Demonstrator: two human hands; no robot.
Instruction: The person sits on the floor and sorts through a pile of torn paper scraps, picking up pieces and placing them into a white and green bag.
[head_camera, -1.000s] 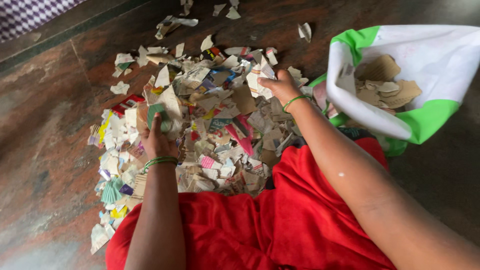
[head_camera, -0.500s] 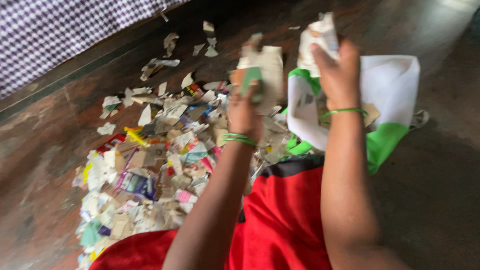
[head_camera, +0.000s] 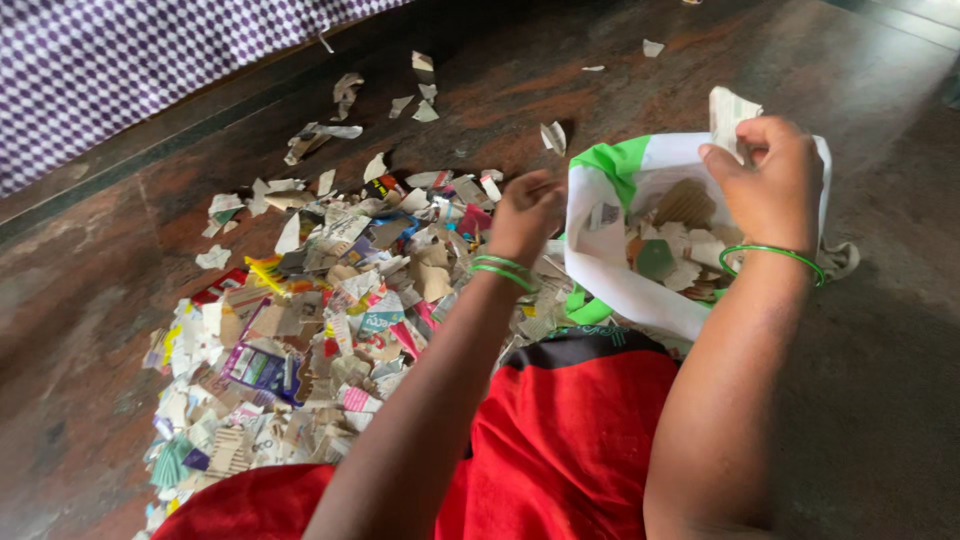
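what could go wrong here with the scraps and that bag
The white and green bag is soft and its rim sags, so scraps could miss the mouth and land back on the floor. The right hand pinches a paper piece right at the rim; a loose grip might drop it outside. The left hand holds nothing visible.

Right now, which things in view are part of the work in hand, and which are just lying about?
In the work:
- bag, white and green, open, scraps inside
- scrap pile on the floor
- paper piece in the right hand
- left hand at the bag's edge

Lying about:
- stray scraps further off
- checked cloth
- red garment
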